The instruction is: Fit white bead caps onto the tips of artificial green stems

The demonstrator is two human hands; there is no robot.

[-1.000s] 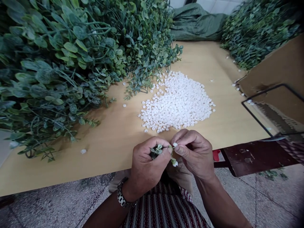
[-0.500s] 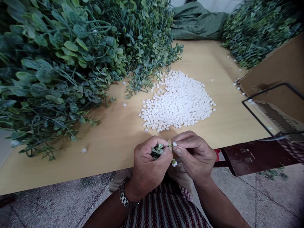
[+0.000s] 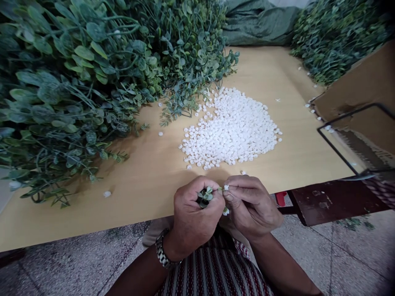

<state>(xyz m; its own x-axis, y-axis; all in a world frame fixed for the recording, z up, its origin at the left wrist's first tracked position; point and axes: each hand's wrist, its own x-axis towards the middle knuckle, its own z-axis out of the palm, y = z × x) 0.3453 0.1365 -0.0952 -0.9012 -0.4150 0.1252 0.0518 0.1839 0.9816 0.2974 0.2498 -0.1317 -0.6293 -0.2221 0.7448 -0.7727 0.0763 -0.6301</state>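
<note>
Fitting a small white flower piece (image 3: 226, 187) onto a thin green stem (image 3: 220, 189) looks like the step you have in hand. Your left grip (image 3: 197, 213) is closed around a leafy sprig (image 3: 205, 196), its leaves showing within the curled fingers; your right grip (image 3: 254, 205) pinches the white flower piece between thumb and fingers, at the near edge of the worktop (image 3: 138, 185). The next move seems to call for keeping the stem steady with the left while the right presses straight along it. Counting up, you have one leafy sprig, one pinched piece and one white-tipped bud (image 3: 226, 211) below, between your hands; beyond them, one pile of white pieces (image 3: 231, 131), too many to count, two heaps of foliage (image 3: 92, 82), left and far right, and one cardboard piece (image 3: 361, 86) at right.
</note>
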